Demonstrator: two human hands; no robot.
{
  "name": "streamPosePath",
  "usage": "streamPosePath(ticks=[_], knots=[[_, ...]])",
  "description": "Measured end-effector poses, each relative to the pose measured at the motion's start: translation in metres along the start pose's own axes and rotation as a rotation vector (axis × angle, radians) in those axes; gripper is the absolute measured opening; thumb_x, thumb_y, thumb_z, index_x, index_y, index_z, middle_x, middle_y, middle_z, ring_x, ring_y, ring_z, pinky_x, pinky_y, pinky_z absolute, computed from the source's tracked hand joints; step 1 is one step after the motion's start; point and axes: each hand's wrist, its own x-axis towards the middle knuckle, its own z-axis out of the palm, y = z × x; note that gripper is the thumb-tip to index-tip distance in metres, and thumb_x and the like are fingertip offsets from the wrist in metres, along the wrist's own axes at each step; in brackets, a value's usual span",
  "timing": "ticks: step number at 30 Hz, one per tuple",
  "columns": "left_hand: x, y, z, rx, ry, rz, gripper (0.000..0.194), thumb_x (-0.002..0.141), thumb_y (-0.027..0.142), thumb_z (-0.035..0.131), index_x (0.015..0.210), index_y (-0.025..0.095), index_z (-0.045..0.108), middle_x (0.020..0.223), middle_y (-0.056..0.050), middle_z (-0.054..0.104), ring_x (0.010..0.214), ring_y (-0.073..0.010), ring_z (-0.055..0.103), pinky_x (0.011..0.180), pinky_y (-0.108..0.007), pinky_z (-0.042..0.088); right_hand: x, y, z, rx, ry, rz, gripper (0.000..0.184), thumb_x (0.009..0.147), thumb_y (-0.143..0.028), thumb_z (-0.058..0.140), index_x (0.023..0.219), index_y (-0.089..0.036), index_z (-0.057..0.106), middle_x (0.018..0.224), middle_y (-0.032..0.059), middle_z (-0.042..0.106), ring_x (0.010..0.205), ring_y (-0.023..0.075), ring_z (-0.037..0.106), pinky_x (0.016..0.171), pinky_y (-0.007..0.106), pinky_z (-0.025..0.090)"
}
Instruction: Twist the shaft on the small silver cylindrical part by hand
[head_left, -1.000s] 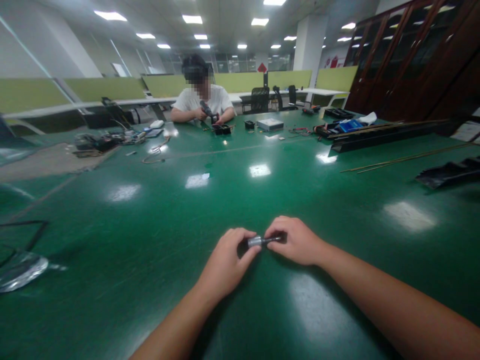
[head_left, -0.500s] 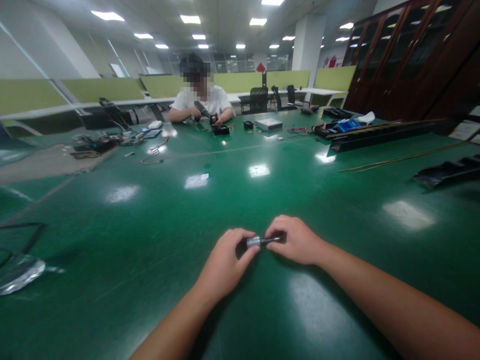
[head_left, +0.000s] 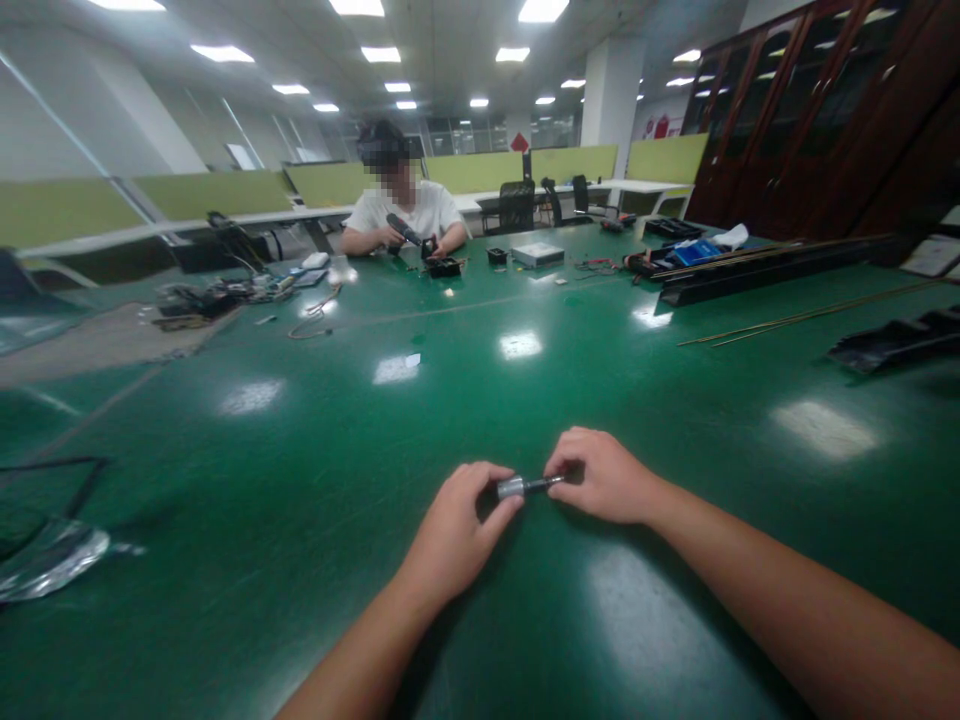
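A small silver metal cylinder [head_left: 511,487] lies level between my hands, just over the green tabletop. From its right end runs a thin dark shaft [head_left: 536,485]; what kind of part this is I cannot tell. My left hand [head_left: 457,530] grips the cylinder between thumb and fingers, hiding its left end. At the other side, my right hand [head_left: 600,477] has its thumb and fingertips pinched about the shaft's far tip, partly covering it.
Across the green table [head_left: 337,430] a person in a white shirt [head_left: 405,215] holds a dark tool. Black trays, a grey box [head_left: 538,255] and cables lie at the back. Long black channels [head_left: 765,275] and thin rods are on the right, a shiny silver object [head_left: 60,555] at left.
My right hand has slid slightly right along the shaft, baring more of it beside the cylinder. My left hand keeps its grip. The camera view has tilted slightly.
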Motion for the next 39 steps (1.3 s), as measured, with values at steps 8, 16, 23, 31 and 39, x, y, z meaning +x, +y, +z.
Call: streamPosePath(ticks=[8,16,23,31,39], knots=[[0.000,0.000,0.000,-0.010,-0.001,0.002,0.017,0.089,0.029,0.062,0.105,0.022,0.064,0.101,-0.004,0.066,0.094,-0.0219,0.061,0.085,-0.036,0.048,-0.001,0.001,-0.004,0.009,-0.032,-0.003,0.007,0.073,-0.015,0.073,0.078,-0.018,0.071,0.075,0.0019,0.066,0.076,0.0163,0.057,0.071,0.029,0.042],[0.000,0.001,-0.001,-0.008,-0.022,-0.025,0.019,0.089,0.031,0.062,0.106,0.022,0.064,0.102,-0.004,0.066,0.096,-0.0221,0.061,0.087,-0.037,0.048,-0.002,0.006,-0.012,-0.016,-0.073,0.013,0.008,0.073,-0.015,0.072,0.081,-0.019,0.072,0.076,0.0020,0.066,0.073,0.0152,0.057,0.068,0.027,0.043],[0.001,0.003,-0.001,-0.011,-0.022,-0.025,0.019,0.089,0.032,0.062,0.106,0.022,0.065,0.102,-0.004,0.067,0.095,-0.0225,0.061,0.086,-0.038,0.048,-0.003,0.023,-0.026,-0.015,-0.099,0.085,0.007,0.072,-0.018,0.073,0.078,-0.018,0.073,0.076,0.0015,0.066,0.072,0.0144,0.059,0.067,0.026,0.044],[0.000,0.004,-0.002,-0.006,-0.021,-0.032,0.019,0.089,0.031,0.063,0.105,0.022,0.065,0.101,-0.005,0.067,0.095,-0.0226,0.061,0.085,-0.037,0.048,-0.002,0.019,-0.026,0.043,-0.134,0.098,0.009,0.075,-0.023,0.074,0.082,-0.018,0.075,0.075,0.0015,0.066,0.070,0.0140,0.060,0.066,0.025,0.045],[0.001,0.002,0.000,-0.020,-0.022,0.010,0.018,0.086,0.027,0.064,0.103,0.022,0.063,0.100,-0.005,0.066,0.093,-0.0223,0.060,0.085,-0.037,0.047,0.001,0.006,-0.006,-0.002,-0.113,-0.027,0.011,0.081,-0.028,0.073,0.090,-0.022,0.075,0.083,0.0018,0.071,0.080,0.0154,0.061,0.076,0.029,0.041]])
